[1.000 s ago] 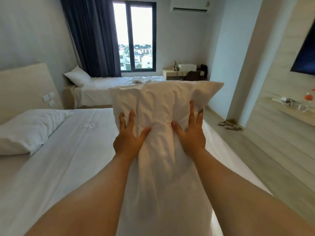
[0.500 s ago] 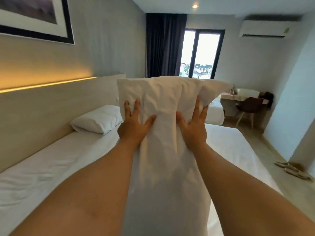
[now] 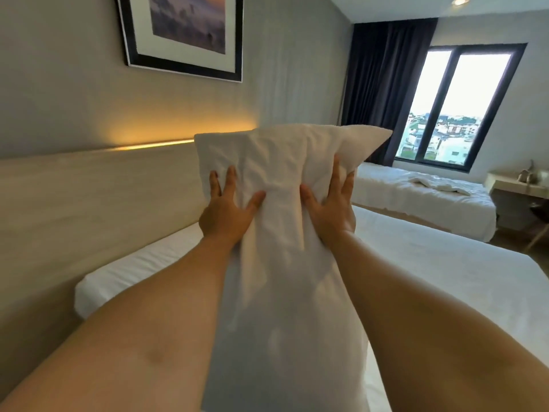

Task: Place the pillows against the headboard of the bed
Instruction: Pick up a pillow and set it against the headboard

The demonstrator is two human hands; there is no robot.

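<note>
Both hands, left hand (image 3: 227, 215) and right hand (image 3: 331, 211), clasp pillow (image 3: 285, 185) upright, long axis twelve-to-six; headboard (image 3: 98, 200) at nine o'clock, nearer left hand.

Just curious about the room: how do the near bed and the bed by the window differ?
The near bed lies smooth and bare where visible; the bed by the window has rumpled white linen heaped on top. The near bed runs along the wooden headboard; the far one sits under the window. Both have white sheets.
</note>
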